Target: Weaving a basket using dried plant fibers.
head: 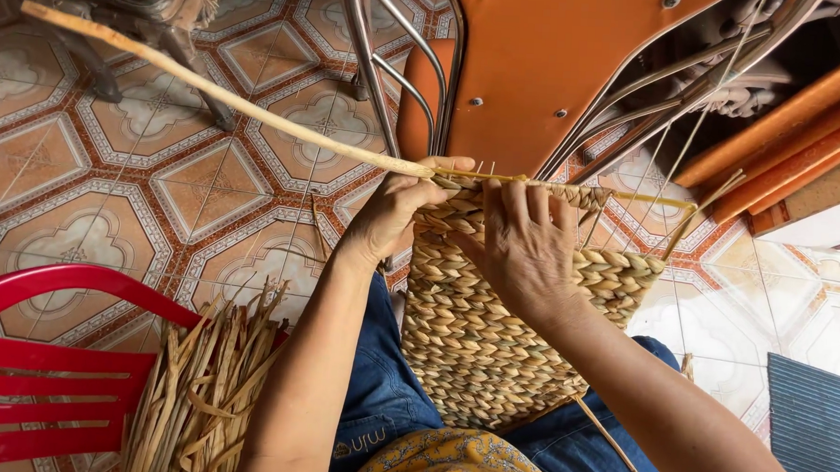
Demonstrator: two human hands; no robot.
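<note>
A half-woven basket (482, 333) of braided straw rests on my lap, its open rim turned away from me. My left hand (393, 211) grips the rim's left corner and pinches a long pale straw strand (209, 90) that stretches up to the left. My right hand (524, 241) lies flat over the top of the weave, fingers pressed on the rim. Thin upright stakes (685, 215) stick out along the rim on the right.
A bundle of dried straw strips (206, 387) lies on a red plastic chair (46, 371) at lower left. An orange chair with a metal frame (541, 52) stands just beyond the basket. Patterned floor tiles (158, 177) surround me; a grey mat (813, 423) lies at right.
</note>
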